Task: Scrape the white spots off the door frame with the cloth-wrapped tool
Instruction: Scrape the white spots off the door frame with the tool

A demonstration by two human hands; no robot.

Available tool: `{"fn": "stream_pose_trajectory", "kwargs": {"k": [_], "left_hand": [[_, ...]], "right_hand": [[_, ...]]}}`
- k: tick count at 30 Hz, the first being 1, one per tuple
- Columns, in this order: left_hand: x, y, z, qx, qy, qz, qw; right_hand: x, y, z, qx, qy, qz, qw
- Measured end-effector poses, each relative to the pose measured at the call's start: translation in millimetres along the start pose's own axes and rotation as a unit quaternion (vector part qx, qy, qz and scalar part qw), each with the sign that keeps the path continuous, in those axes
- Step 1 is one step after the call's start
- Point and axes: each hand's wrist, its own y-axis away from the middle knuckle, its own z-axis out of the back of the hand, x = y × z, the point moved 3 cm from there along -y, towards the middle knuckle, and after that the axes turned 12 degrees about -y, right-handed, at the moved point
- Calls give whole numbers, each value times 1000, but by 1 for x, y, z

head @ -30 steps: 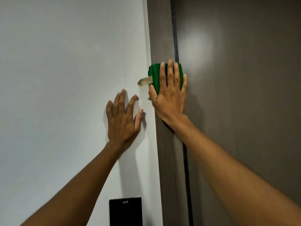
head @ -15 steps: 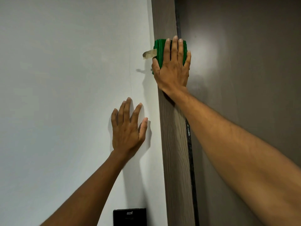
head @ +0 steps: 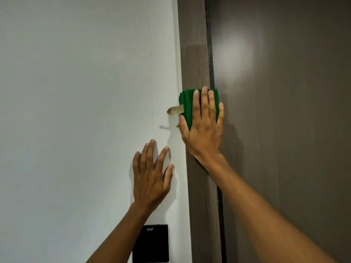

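A brown wood-grain door frame (head: 193, 54) runs vertically between the white wall and the door. My right hand (head: 203, 128) presses a folded green cloth (head: 185, 103) flat against the frame, fingers pointing up. A beige tool tip (head: 174, 111) sticks out of the cloth to the left, over the wall. My left hand (head: 151, 174) lies flat on the white wall, fingers spread, below and left of the cloth. No white spots show on the visible frame; the part under my hand is hidden.
The white wall (head: 76, 111) fills the left half. A dark brown door (head: 284, 111) fills the right, with a dark gap (head: 210, 44) along the frame. A black wall plate (head: 151, 243) sits low on the wall under my left forearm.
My right hand slid the cloth up the frame, then back down to about mid-height. My left hand stayed flat on the wall.
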Motion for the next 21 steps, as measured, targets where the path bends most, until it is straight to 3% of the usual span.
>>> {"fn": "stream_pose_trajectory", "kwargs": {"k": [9, 15, 18, 21], "left_hand": [[-12, 59, 2, 99, 42, 8, 994], [-34, 101, 35, 127, 221, 96, 962], [-40, 111, 46, 142, 189, 102, 966], [-50, 116, 51, 173, 165, 98, 966]], "right_hand": [[-11, 149, 8, 121, 16, -54, 991], [-5, 209, 29, 222, -124, -110, 961], [-6, 201, 49, 229, -217, -149, 937], [-15, 196, 64, 221, -238, -183, 928]]}}
